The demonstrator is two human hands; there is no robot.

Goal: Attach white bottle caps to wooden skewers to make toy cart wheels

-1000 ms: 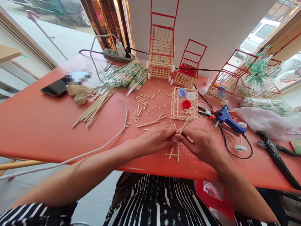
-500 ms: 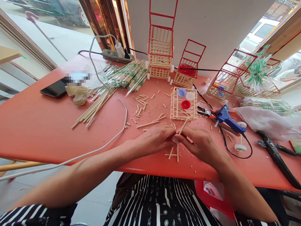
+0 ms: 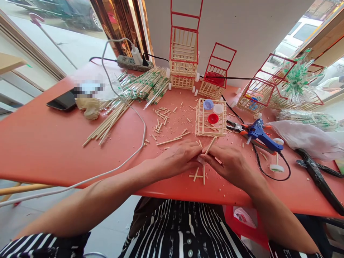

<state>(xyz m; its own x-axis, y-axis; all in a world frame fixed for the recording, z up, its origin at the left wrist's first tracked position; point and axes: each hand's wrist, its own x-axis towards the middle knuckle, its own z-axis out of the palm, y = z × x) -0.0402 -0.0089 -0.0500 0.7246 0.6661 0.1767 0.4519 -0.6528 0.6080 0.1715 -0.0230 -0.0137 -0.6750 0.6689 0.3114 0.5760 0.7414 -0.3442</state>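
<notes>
Both hands meet close to the table's front edge over a small frame of wooden sticks (image 3: 203, 175), mostly hidden under them. My left hand (image 3: 182, 156) is closed, its fingertips pressed at the frame's left side. My right hand (image 3: 227, 161) is closed on the right side, with a short wooden stick (image 3: 211, 144) slanting up by its thumb and forefinger. A small whitish piece lies under the right thumb, too hidden to name. Just beyond the hands stands a stick-built basket (image 3: 198, 123) with a purple cap (image 3: 208, 104), a white cap (image 3: 218, 109) and a red cap (image 3: 213, 118).
A blue glue gun (image 3: 264, 136) and pliers (image 3: 236, 126) lie to the right, near a black tool (image 3: 318, 182). Cut stick pieces (image 3: 160, 115) and wrapped skewers (image 3: 150, 84) lie left. A white cable (image 3: 118, 166) crosses the table (image 3: 53, 143). Small carts (image 3: 184, 57) stand behind.
The view has shifted very slightly. My hands keep the same grip and place on the stick frame, and nothing else has visibly moved.
</notes>
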